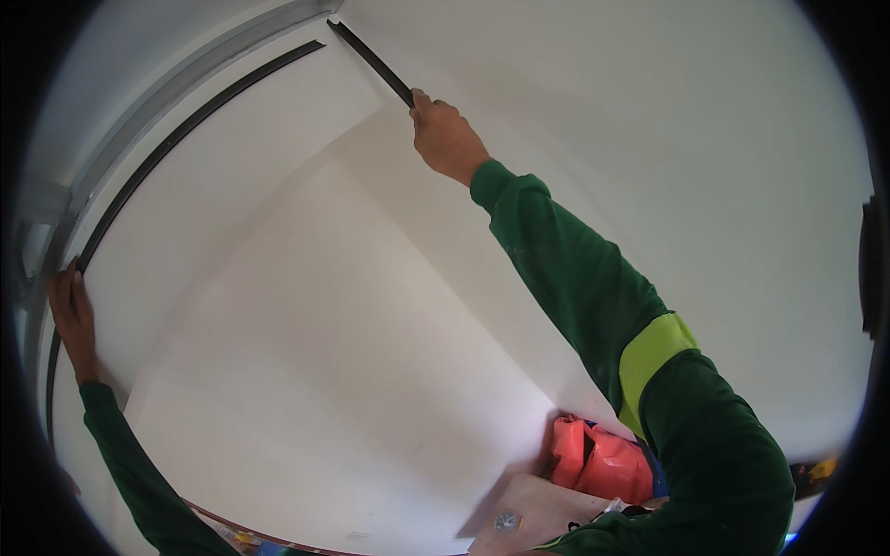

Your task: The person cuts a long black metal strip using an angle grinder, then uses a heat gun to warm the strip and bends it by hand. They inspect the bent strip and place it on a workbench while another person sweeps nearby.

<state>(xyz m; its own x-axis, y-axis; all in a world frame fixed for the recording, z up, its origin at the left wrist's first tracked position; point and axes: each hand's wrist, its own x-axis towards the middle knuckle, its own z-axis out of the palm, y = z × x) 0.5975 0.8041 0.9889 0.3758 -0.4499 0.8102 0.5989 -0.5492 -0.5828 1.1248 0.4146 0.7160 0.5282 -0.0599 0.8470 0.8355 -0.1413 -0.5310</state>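
A long, thin black strip (pixel 171 139) runs along the upper left of the white wall, curved by the lens, just below a grey frame. My left hand (pixel 74 320) is on this strip at the far left, fingers and thumb closed about it; part of the strip shows again below the hand. Up at the top middle, my right hand (pixel 448 139) grips the lower end of a shorter black strip (pixel 369 57). This piece slants up and left, its far end close to the corner by the grey frame. A small gap separates the two strips' upper ends.
The grey frame (pixel 139 120) borders the wall (pixel 324 324) at upper left. Low on the right lie a red bag (pixel 607 461) and a pale brownish panel (pixel 538 505) with a small silvery patch. A dark object (pixel 870 269) stands at the right rim.
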